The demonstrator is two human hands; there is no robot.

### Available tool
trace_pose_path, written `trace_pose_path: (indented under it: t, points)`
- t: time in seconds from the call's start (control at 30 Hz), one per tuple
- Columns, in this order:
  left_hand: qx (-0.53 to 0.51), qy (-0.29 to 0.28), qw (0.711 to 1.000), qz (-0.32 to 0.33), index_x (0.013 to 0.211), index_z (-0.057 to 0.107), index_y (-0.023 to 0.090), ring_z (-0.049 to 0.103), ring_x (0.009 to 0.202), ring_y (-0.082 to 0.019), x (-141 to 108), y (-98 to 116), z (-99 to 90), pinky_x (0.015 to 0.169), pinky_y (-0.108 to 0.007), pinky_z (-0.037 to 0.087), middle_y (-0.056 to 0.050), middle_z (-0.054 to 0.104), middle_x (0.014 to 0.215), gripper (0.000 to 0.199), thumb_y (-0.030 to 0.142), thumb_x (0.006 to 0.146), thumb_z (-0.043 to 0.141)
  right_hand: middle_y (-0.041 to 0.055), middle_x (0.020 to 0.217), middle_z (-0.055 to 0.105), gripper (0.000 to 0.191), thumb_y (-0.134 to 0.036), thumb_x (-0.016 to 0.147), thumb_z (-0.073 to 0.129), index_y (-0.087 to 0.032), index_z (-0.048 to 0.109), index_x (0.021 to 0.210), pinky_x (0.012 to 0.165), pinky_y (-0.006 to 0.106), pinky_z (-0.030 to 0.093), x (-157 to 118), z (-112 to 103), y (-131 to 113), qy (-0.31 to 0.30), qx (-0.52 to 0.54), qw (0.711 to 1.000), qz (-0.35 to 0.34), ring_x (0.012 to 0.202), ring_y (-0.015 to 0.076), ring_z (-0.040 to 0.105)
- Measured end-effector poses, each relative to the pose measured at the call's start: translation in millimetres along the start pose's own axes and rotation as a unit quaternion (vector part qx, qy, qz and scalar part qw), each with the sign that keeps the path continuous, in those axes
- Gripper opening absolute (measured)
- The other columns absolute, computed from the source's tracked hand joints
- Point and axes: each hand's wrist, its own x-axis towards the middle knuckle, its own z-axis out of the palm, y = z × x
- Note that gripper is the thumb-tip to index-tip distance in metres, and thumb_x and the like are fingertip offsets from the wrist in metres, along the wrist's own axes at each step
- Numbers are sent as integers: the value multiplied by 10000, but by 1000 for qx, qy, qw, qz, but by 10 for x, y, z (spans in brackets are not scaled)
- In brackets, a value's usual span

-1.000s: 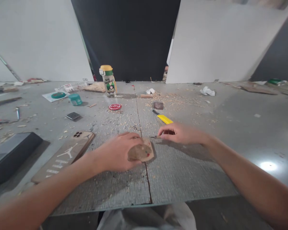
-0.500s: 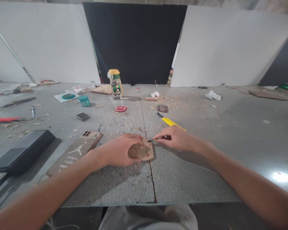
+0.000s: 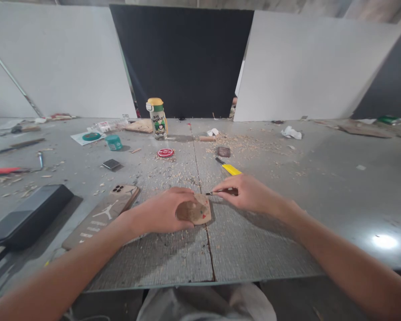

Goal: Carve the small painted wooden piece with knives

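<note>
Under my left hand, a small flat piece of wood with rounded corners and red and green marks lies on the tabletop. Thumb and fingers clasp its left part. In my right hand is a slim tool with a short dark tip and a light shaft, pinched between thumb and fingers. Its tip is close to the upper right corner of the wood; contact is too small to make out. Whether it is a brush or a blade cannot be told.
Beyond my right hand lies a yellow utility knife. A phone and a dark case are at left. Farther back stand a drink bottle, a teal jar and a red round tin, among scattered wood shavings.
The tool's tip has drawn off the wood slightly, to its right edge. My left hand still clasps the piece. The whole view has shifted a little.
</note>
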Motion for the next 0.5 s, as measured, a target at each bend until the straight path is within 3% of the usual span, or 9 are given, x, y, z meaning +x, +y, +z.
trace_pose_path:
  t: [0.2,0.33,0.5]
  points:
    - [23,-43,998,-25,1268,624,330,479,1311,-320,-24,-56,16,1059,-484,406,-99,467,1467,467,431,815,678,23,925,738,236,-181,885,589,-269,768,1011,768,318,463,-23,-19,76,-23,-15,999,-27,826,172,647]
    - [32,-43,998,-28,1277,610,382,489,1303,-326,-26,-81,23,1033,-488,422,-82,467,1473,472,476,818,672,35,932,730,229,-197,895,583,-255,770,1012,763,317,449,-32,1,103,-18,-22,999,-34,823,169,636]
    - [30,-19,999,-1,1226,640,277,576,1208,-298,-12,-79,9,968,-389,471,-88,568,1379,496,499,787,696,31,900,722,227,-210,897,590,-261,768,1030,740,314,441,-28,35,159,-21,-19,999,-38,790,164,626]
